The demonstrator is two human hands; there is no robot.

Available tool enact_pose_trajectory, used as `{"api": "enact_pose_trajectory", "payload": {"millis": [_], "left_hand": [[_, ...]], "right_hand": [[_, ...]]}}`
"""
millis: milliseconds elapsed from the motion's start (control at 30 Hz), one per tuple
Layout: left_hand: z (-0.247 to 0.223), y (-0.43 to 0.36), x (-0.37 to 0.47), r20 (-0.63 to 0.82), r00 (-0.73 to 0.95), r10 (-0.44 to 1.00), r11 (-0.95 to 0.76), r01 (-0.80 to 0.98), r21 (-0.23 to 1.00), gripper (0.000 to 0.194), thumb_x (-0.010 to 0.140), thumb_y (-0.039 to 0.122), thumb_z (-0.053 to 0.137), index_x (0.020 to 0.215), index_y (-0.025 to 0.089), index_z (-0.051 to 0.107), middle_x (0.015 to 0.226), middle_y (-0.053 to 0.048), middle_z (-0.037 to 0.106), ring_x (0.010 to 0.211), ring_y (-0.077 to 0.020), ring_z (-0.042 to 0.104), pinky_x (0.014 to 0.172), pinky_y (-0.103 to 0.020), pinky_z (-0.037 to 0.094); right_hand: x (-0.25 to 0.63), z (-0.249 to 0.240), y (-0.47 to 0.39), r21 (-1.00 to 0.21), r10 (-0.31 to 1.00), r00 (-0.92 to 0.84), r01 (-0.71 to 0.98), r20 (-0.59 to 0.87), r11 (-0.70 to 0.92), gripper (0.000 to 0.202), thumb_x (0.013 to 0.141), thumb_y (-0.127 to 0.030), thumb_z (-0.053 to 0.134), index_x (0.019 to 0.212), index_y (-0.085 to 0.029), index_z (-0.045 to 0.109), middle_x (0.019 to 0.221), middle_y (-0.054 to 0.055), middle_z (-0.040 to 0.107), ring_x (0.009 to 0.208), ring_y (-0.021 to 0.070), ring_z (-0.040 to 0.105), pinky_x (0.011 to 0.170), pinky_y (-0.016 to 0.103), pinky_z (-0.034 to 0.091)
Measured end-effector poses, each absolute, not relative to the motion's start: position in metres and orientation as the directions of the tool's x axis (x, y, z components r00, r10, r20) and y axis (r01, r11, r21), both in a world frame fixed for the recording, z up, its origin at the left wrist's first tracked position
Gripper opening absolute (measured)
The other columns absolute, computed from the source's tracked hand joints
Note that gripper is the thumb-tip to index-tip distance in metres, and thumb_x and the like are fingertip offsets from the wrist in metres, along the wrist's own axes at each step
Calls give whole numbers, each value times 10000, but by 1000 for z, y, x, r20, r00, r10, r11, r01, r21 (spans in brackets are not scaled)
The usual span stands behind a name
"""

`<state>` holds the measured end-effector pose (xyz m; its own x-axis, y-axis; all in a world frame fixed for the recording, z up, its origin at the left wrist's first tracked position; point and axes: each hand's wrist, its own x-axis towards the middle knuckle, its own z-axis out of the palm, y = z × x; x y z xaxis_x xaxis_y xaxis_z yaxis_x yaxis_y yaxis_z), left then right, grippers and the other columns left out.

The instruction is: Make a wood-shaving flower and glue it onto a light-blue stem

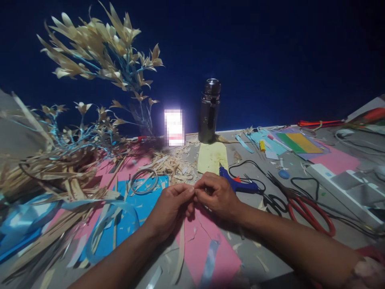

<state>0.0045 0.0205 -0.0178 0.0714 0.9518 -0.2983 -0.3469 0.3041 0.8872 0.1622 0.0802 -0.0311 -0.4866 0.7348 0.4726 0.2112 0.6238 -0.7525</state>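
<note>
Scissors (289,192), two pairs, and one glue gun (245,186) lie near the right hand (218,195).

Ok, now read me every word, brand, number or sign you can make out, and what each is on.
No text can be read anywhere.
Bright panel: pixelated, unreadable.
Dark bottle, blue glue gun, small yellow piece: no legible lettering.

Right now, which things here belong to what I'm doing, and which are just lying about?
Likely job: dried leaf strips, light blue ribbon, glue gun, red-handled scissors. Anything pinched is too small to tell.
Likely lying about: dark flask, yellow square.
</note>
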Motion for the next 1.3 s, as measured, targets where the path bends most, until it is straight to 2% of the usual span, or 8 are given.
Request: {"api": "enact_pose_trajectory", "payload": {"millis": [233,500,800,1033,1167,1300], "left_hand": [[-17,19,10,-325,55,944,324,-339,883,273,743,371,769,630,144,668,416,4,535,380,-117,479,437,-250,410],[-20,19,8,-343,74,936,346,-368,863,302,758,397,753,659,118,694,429,-11,558,356,-110,443,387,-257,434],[-21,20,7,-345,60,936,340,-398,852,275,760,396,747,729,125,711,403,12,523,381,-134,461,352,-247,440],[-18,22,5,-363,58,930,358,-366,859,245,736,344,745,683,109,699,506,-21,629,294,-68,373,310,-232,415],[-18,22,3,-353,59,934,348,-377,858,250,751,344,730,759,94,725,616,-56,694,319,-70,415,320,-231,429],[-19,22,3,-351,82,933,353,-400,846,284,795,382,702,797,100,728,600,-45,677,339,-83,445,340,-231,434]], "right_hand": [[162,-27,79,-787,790,-450,257,416,560,139,749,-79,589,681,-190,639,661,-22,584,599,124,507,606,250,389],[162,-20,83,-898,896,-379,273,229,345,92,722,-135,576,651,-185,607,627,-28,553,585,121,477,561,240,360],[160,-19,86,-980,935,-355,177,24,93,61,694,-214,578,644,-191,604,519,-52,491,501,107,424,467,216,310],[162,-18,90,-979,941,-337,175,40,105,99,707,-275,593,649,-196,591,539,-50,484,512,113,425,477,226,326],[164,-22,95,-987,931,-362,131,37,90,129,724,-311,612,664,-198,610,579,-40,519,547,122,450,505,232,353],[165,-23,98,-992,933,-359,107,25,68,147,720,-329,626,671,-191,631,602,-31,548,571,127,466,529,238,366]]}}
